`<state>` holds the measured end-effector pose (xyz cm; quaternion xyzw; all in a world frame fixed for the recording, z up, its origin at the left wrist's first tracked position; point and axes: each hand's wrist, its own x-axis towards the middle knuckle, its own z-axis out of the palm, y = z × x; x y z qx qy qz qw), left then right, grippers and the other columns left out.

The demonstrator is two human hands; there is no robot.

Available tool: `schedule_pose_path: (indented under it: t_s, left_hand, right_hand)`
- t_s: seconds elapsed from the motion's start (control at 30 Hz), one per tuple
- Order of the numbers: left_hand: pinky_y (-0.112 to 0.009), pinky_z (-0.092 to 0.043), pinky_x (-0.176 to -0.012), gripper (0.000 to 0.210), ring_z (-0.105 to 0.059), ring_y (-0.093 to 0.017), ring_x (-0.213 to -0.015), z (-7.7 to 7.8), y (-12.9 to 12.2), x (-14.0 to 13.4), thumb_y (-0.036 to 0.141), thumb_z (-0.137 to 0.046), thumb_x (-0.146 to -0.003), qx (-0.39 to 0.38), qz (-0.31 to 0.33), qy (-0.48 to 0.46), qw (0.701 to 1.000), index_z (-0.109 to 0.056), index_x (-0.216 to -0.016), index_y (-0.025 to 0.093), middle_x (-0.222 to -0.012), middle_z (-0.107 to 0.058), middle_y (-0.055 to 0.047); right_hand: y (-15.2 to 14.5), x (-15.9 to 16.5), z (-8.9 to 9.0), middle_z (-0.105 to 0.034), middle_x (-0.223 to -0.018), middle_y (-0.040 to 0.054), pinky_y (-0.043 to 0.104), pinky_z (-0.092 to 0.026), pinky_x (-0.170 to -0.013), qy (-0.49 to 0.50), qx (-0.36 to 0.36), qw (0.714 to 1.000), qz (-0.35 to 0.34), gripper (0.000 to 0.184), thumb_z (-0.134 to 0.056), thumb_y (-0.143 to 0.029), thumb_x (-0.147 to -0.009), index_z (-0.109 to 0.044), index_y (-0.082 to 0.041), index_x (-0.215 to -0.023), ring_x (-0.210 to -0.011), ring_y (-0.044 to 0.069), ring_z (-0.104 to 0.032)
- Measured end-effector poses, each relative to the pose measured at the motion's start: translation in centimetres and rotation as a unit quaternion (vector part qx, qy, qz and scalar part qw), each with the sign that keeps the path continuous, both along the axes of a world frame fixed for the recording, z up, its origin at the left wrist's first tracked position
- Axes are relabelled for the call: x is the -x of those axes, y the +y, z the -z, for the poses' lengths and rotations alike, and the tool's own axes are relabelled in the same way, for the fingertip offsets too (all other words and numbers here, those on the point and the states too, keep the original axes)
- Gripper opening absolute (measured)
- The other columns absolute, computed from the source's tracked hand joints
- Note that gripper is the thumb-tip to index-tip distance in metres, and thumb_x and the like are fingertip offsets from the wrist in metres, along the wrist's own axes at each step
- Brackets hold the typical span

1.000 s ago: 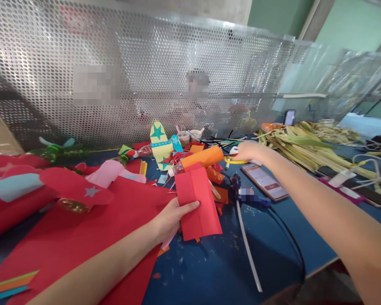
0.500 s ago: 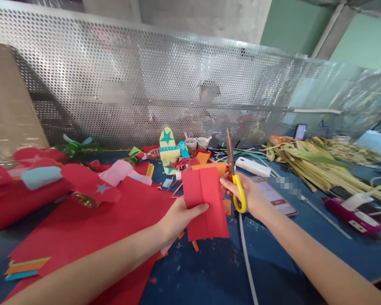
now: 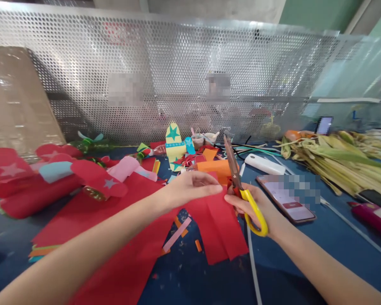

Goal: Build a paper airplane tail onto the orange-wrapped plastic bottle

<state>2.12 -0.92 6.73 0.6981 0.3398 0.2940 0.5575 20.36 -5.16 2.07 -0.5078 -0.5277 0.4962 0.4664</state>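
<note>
A folded piece of red paper (image 3: 217, 224) hangs tilted between my hands, a crease running down it. My left hand (image 3: 190, 188) reaches over its upper edge, thumb and fingers pinching the paper near the top. Scissors with yellow handles (image 3: 254, 214) rest in my right hand (image 3: 257, 207), their brown blades pointing up and away, clear of the paper. The thumb and fingertips of that hand also pinch the paper's upper right edge. Beneath my left forearm lies a large red sheet (image 3: 114, 254) on the blue table.
Red paper planes (image 3: 34, 186) stand at left, a yellow plane with green stars (image 3: 173, 146) behind. An orange-wrapped bottle (image 3: 214, 167), a phone (image 3: 287, 199), a white glue gun (image 3: 263, 164) and dry husks (image 3: 333, 156) lie farther right. A perforated metal screen (image 3: 178, 63) borders the back.
My left hand has moved from the paper's left side to its upper edge. The paper has tilted and swung lower. The view has shifted a little.
</note>
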Motion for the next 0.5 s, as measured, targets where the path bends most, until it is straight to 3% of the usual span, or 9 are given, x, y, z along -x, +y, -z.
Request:
schedule_pose_path:
  t_s: [0.07,0.23,0.37,0.5]
  left_hand:
    - [-0.025,-0.047,-0.069,0.006,-0.063,-0.017,-0.073,0.1,0.3,-0.9,0.023,-0.068,-0.072,-0.013,0.016,0.017,1.0,-0.072,-0.072,0.019,-0.073,-0.071,-0.001]
    - [-0.024,-0.045,-0.061,0.009,-0.06,-0.014,-0.061,0.7,0.9,-1.9,0.019,-0.066,-0.071,-0.071,-0.017,0.008,0.997,-0.071,-0.063,0.017,-0.065,-0.069,-0.001]
    - [-0.025,-0.047,-0.065,0.006,-0.062,-0.015,-0.064,-0.6,2.4,-0.9,0.02,-0.07,-0.069,-0.108,-0.095,-0.009,0.99,-0.071,-0.064,0.017,-0.066,-0.069,-0.001]
    - [-0.023,-0.046,-0.062,0.007,-0.06,-0.013,-0.06,-2.3,3.9,0.7,0.019,-0.072,-0.068,-0.091,-0.15,-0.035,0.984,-0.071,-0.062,0.016,-0.063,-0.068,0.001]
  right_hand:
    - [0.1,0.1,0.3,-0.043,-0.047,-0.0078,0.022,-0.023,-0.041,-0.003,0.005,1.0,-0.003,0.032,-0.076,-0.04,-0.057,-0.052,-0.019,-0.061,-0.042,0.006,-0.034]
    - [0.0,0.0,0.2,-0.044,-0.048,-0.0073,0.022,-0.026,-0.043,-0.009,0.011,1.0,0.013,0.032,-0.074,-0.043,-0.058,-0.054,-0.019,-0.066,-0.044,0.008,-0.038]
    - [0.1,0.0,-0.1,-0.042,-0.046,-0.0073,0.023,-0.026,-0.042,-0.017,0.012,0.999,0.028,0.033,-0.072,-0.048,-0.059,-0.053,-0.02,-0.063,-0.043,0.008,-0.035]
    - [0.4,-0.1,0.3,-0.044,-0.046,-0.0067,0.024,-0.027,-0.043,-0.022,0.015,0.999,0.026,0.03,-0.073,-0.045,-0.058,-0.057,-0.021,-0.063,-0.043,0.009,-0.036]
